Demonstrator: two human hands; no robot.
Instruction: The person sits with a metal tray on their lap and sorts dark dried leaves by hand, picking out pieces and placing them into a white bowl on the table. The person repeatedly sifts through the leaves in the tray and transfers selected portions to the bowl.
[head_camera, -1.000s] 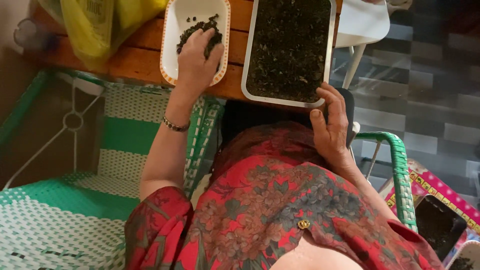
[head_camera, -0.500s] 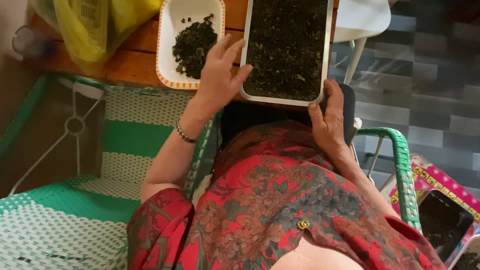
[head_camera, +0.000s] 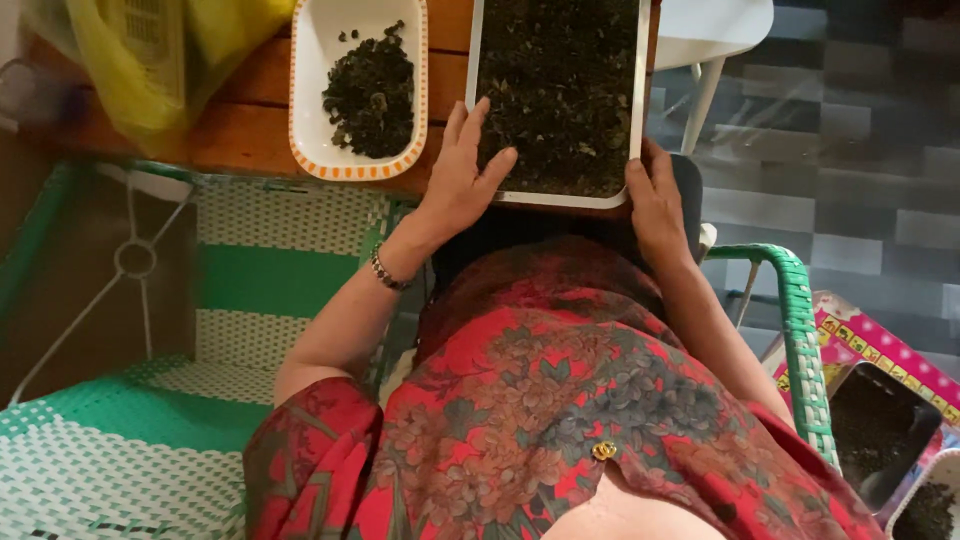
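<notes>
A large white rectangular tray (head_camera: 634, 110) filled with dark dried leaves (head_camera: 560, 90) sits on the brown wooden bench (head_camera: 250, 125), its near edge at the bench's rim. The left hand (head_camera: 462, 180) lies flat and unclenched on the tray's near left corner, fingers spread over the leaves. The right hand (head_camera: 652, 198) grips the tray's near right corner, thumb on the rim. Just left stands a small white dish with an orange-dotted rim (head_camera: 310, 90), holding a heap of the same leaves. A green woven chair (head_camera: 150, 420) is below.

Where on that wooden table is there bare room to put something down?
A bare wooden strip lies between the yellow plastic bag and the orange-rimmed white dish. A narrower gap separates that dish from the white-rimmed tray of dark leaves, crowded by both hands.
</notes>
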